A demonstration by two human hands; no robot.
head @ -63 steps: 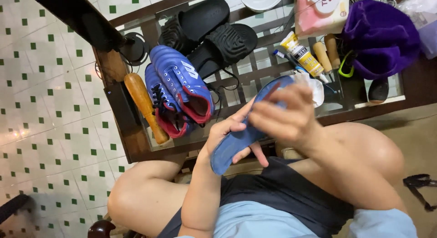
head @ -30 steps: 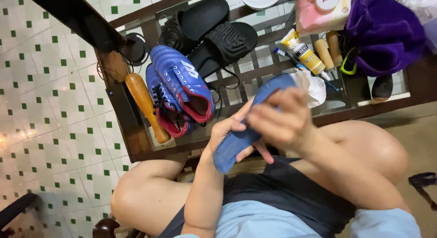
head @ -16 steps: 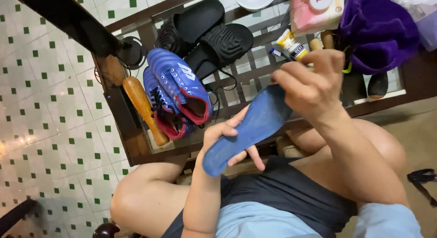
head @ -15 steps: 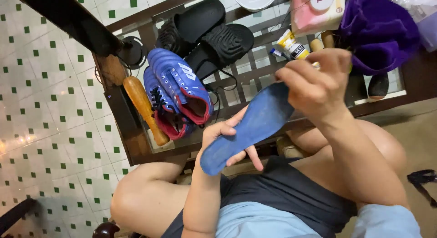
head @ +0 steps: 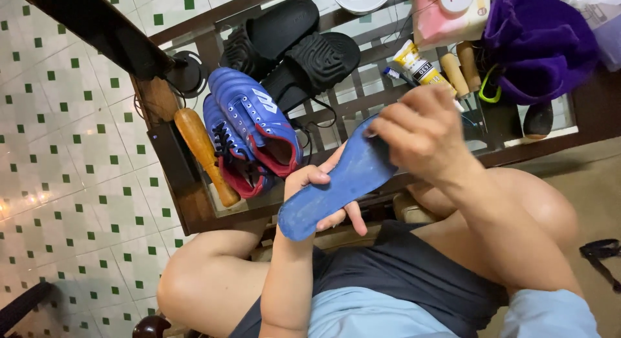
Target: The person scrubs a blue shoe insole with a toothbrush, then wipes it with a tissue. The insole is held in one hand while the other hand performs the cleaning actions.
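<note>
The left hand is closed around the heel half of a blue insole, thumb over the upper edge and fingers curled out from beneath the lower edge, so the heel end pokes out below the grip toward the lap. The insole slants up and to the right from there. The right hand covers its toe end, fingers bent down onto the top surface and pinching it; whether anything else is in that hand cannot be told. The insole is held in the air above the knees, just in front of the glass table. Behind it on the table lie blue shoes, black slides, a wooden handle, a glue tube and a purple bag.
</note>
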